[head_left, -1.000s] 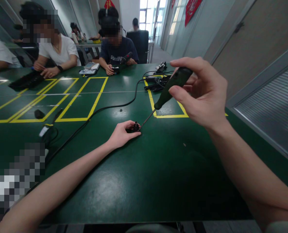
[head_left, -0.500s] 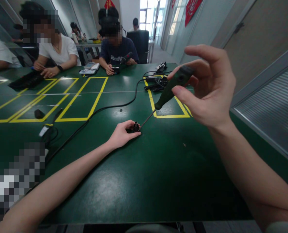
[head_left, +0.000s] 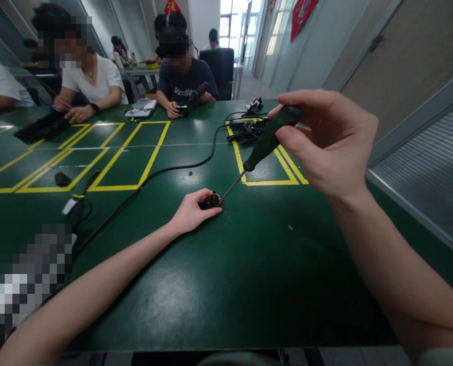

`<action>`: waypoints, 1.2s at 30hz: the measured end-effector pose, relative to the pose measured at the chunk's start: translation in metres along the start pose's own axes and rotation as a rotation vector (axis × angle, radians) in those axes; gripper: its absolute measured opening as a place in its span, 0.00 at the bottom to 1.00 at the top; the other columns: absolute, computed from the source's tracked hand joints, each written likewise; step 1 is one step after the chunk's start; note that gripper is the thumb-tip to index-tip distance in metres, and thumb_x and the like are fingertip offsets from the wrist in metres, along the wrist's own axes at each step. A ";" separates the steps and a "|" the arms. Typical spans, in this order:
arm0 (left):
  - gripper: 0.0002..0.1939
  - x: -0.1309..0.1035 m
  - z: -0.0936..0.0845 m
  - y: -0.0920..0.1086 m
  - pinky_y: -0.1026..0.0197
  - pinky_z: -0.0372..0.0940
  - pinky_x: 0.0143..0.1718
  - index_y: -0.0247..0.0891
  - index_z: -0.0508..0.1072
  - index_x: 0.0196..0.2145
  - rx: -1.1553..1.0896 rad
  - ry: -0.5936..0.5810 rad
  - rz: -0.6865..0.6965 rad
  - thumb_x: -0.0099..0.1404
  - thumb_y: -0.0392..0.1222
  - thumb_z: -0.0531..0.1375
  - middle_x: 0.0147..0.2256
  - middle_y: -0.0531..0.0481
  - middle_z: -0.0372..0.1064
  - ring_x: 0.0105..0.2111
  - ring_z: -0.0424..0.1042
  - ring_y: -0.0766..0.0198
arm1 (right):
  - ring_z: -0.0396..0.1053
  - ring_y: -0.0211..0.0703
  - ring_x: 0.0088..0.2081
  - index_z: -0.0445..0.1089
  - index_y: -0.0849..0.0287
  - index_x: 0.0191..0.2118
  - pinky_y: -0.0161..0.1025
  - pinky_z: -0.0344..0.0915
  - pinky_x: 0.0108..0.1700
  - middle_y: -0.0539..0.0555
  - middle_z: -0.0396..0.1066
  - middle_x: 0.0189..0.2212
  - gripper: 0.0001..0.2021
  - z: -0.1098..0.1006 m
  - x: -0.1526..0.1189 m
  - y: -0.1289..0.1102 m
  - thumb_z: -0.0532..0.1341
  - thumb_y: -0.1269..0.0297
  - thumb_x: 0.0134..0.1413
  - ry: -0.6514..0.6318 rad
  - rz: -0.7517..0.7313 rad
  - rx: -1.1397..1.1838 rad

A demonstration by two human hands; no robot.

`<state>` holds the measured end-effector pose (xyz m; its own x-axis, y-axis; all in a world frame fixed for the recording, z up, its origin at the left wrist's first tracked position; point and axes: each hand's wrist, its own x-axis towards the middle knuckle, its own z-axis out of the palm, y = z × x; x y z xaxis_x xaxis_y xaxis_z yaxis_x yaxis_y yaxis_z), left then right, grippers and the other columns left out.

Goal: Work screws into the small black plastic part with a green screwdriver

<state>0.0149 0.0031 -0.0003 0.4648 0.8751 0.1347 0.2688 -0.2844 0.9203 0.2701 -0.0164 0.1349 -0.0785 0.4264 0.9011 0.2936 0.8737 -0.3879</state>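
Observation:
My left hand (head_left: 193, 211) rests on the green table, its thumb and fingers closed around a small black part (head_left: 214, 200) with a short upright cylinder on top. My right hand (head_left: 333, 140) grips the dark green handle of a screwdriver (head_left: 263, 142) near its butt end, thumb on one side and fingers on the other. The screwdriver slants down to the left, and its thin shaft ends at the right side of the black part. Exactly what the tip touches is too small to make out.
A black cable (head_left: 165, 169) crosses the green table (head_left: 226, 284). Black parts (head_left: 249, 131) lie at a yellow-taped rectangle beyond my hands. A tagged cable end (head_left: 71, 204) and a small dark block (head_left: 62, 179) lie at left. Co-workers (head_left: 186, 76) sit across the table.
My right hand's fingers have shifted around the handle, the raised forefinger coming down onto its end. The left hand, the black part and the screwdriver's tip have stayed in place.

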 end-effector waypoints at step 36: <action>0.14 0.000 0.000 0.001 0.50 0.73 0.51 0.37 0.78 0.41 0.004 -0.002 -0.011 0.61 0.47 0.71 0.42 0.43 0.82 0.43 0.81 0.53 | 0.80 0.40 0.43 0.81 0.50 0.48 0.35 0.80 0.39 0.48 0.82 0.41 0.16 0.001 0.003 -0.007 0.71 0.71 0.54 -0.006 0.006 0.073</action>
<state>0.0150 0.0026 0.0002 0.4636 0.8773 0.1242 0.2774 -0.2768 0.9200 0.2669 -0.0215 0.1404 -0.0830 0.4333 0.8974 0.2241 0.8856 -0.4068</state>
